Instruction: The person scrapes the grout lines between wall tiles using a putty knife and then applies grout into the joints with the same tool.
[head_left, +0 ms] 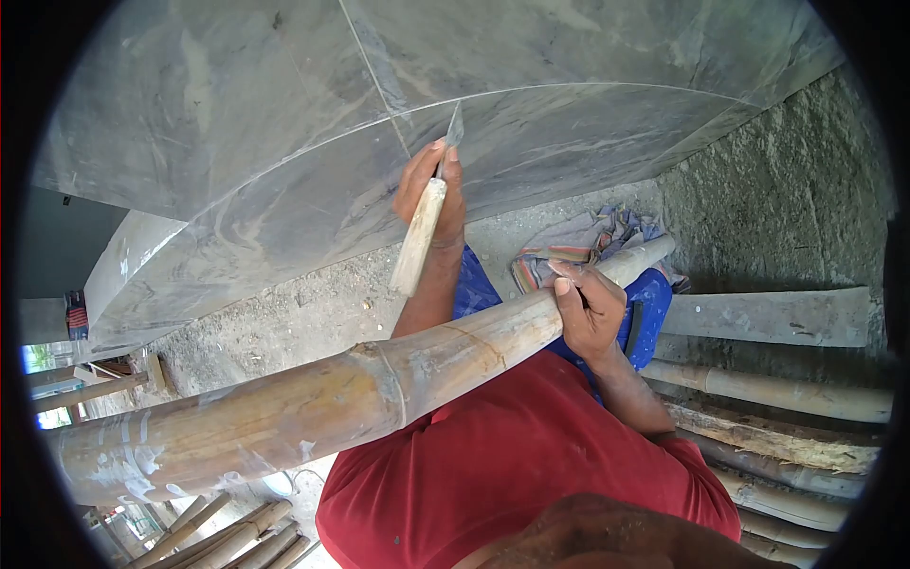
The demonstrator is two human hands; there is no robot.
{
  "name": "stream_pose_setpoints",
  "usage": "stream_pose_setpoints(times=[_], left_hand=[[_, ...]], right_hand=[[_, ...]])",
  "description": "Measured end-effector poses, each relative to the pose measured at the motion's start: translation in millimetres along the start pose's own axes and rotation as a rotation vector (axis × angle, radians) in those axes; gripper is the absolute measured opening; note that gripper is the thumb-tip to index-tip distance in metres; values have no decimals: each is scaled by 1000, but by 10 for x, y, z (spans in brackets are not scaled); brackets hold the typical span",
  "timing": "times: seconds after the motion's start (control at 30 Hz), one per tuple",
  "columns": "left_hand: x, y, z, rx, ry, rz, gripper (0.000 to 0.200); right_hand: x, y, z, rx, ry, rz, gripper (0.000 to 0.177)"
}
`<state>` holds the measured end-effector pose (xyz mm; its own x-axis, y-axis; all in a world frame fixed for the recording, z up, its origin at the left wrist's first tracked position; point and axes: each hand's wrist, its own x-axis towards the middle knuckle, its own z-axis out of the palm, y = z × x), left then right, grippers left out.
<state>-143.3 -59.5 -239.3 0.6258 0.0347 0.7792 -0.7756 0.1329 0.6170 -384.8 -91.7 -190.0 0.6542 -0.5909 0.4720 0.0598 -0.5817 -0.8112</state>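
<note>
My left hand (431, 194) is closed around a small trowel (418, 237) near its neck, with the pale wooden handle pointing back toward me. The trowel's narrow metal blade points up at the grey marbled tile face (313, 190), close to its curved edge; whether the tip touches cannot be made out. A thick bamboo pole (284, 408) with whitish smears crosses in front of my chest and over my left forearm. My right hand (592, 313) is closed on the pole's thinner end, thumb and fingers curled over it.
A crumpled striped cloth (569, 248) lies on the dusty concrete floor (294, 308) beyond my right hand. Several bamboo poles (796, 391) and a flat board (777, 318) stretch along the right, beside a rough cement wall (787, 180). More poles (237, 541) show at lower left.
</note>
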Motion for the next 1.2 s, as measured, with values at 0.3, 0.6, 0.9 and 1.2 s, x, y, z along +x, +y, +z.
stream_pose_setpoints(times=[0.3,0.6,0.9,1.2], left_hand=[[40,42,54,-59,-52,-55,19],[18,31,16,-3,-14,-83,20],[39,3,-19,-3,-19,-62,19],[53,18,127,-109,-45,-55,18]], right_hand=[[3,16,22,34,12,1,19],[-19,22,32,46,15,23,19],[-7,9,21,32,6,30,19],[-9,44,3,-4,-18,-24,21]])
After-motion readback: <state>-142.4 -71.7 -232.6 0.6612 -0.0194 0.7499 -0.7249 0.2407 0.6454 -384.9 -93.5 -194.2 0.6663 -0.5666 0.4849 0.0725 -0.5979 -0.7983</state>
